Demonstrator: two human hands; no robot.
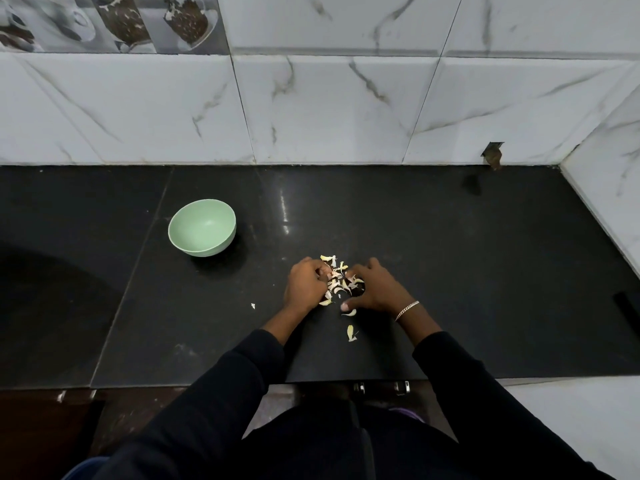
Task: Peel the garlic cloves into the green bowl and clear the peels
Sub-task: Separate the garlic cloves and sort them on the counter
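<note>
Lying nearest the person, a stray peel (350, 333) sits just short of the right hand (375, 289), whose spread fingers press on the garlic peels (341, 280). The left hand (304, 285) curls against the pile's other side; I cannot tell whether it grips anything. The green bowl (202, 227) stands beyond and left of it on the black countertop (450, 254).

Both arms reach forward. The left hand (306, 285) curls, knuckles up; the right hand (375, 289) spreads its fingers, palm down.
</note>
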